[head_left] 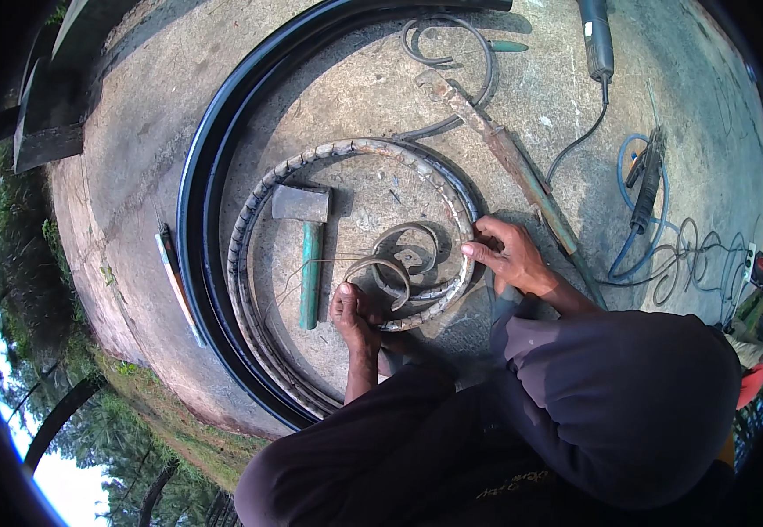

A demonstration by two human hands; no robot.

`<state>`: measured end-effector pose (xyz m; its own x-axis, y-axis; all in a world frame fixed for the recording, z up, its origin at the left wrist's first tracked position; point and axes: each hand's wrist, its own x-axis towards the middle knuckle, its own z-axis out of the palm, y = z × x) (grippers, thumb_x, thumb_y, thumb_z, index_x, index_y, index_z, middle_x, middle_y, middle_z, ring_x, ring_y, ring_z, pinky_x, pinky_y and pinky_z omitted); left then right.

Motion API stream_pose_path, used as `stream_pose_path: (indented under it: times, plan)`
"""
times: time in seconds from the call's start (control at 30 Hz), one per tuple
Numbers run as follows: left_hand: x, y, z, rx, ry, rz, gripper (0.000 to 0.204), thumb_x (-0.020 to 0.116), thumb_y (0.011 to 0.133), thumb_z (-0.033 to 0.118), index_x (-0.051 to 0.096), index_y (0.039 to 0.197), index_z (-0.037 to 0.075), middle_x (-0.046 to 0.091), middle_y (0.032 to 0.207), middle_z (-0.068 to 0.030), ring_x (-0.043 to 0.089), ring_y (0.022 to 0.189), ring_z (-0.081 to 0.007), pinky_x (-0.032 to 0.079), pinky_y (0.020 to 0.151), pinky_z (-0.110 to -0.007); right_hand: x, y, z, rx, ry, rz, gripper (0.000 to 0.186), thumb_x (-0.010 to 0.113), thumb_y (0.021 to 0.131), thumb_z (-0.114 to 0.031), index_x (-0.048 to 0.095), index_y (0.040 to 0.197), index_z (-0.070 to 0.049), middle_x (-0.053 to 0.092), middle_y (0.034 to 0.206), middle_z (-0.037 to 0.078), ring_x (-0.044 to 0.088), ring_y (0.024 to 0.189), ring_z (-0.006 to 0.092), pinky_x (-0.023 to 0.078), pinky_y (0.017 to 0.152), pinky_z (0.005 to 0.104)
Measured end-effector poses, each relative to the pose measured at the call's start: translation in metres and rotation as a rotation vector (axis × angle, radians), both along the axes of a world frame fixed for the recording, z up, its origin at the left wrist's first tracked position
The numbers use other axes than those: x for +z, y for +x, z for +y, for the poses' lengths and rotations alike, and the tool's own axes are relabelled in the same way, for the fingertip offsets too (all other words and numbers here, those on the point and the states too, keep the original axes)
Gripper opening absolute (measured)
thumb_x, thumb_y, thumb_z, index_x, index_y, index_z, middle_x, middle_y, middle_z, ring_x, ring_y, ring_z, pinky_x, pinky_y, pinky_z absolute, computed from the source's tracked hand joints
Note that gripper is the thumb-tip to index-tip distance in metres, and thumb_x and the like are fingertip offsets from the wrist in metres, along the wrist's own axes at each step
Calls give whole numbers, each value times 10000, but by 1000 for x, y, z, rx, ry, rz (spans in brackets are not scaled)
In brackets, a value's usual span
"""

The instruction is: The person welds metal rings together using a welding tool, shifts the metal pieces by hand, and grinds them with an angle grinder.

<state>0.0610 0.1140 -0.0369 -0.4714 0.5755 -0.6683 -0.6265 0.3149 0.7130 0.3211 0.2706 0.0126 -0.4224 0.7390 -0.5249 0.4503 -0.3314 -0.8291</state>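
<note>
A large coil of worn metal hoops (263, 189), greyish with dark bands across it, lies on the concrete. My right hand (511, 255) pinches its right side between thumb and fingers. Closer to me, my left hand (355, 314) is closed at the near end of a small curled metal strip (396, 272) inside the coil; the fingers hide part of what they hold. Thin wires (302, 272) stretch leftward from near that hand. Also within the coil lies a hammer (311, 255) with a broad grey head and green handle.
Black curved bars (195, 176) arc around the coil's left side. A long rusty tool with jaws (496, 140) lies beyond my right hand. Farther right are a corded power tool (598, 44) and a welding electrode holder (649, 180) with tangled cables. A thin pale strip (179, 285) lies left.
</note>
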Motion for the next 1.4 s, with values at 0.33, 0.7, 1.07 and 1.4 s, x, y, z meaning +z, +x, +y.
stream_pose_path:
  times: [0.33,0.7,1.07,1.4]
  plan:
    - [3,8,1,75,-42,-20,470,693,970,484,462,753,137,346,577,58,360,444,-74,296,388,-258,5,-1,9,81,-29,-70,500,744,938,-454,616,997,26,605,725,110,572,575,146,475,556,344]
    - [16,-15,17,-72,13,-264,375,630,970,393,591,964,20,502,669,-42,481,525,-150,417,493,-271,-1,-4,8,-94,-215,-10,370,720,981,-270,606,1123,52,694,962,141,637,461,176,468,368,297]
    - [12,-11,12,-48,25,-287,360,633,980,383,492,804,102,282,528,70,246,387,-66,249,372,-266,8,-7,10,-60,-255,-26,369,705,988,-286,606,1113,46,688,949,139,642,479,176,476,369,293]
    - [14,-11,14,-32,14,-274,358,646,966,387,497,815,98,290,538,67,252,401,-63,251,378,-261,-1,-5,6,-67,-194,-26,365,708,987,-279,617,1118,50,701,960,139,639,485,162,479,373,288]
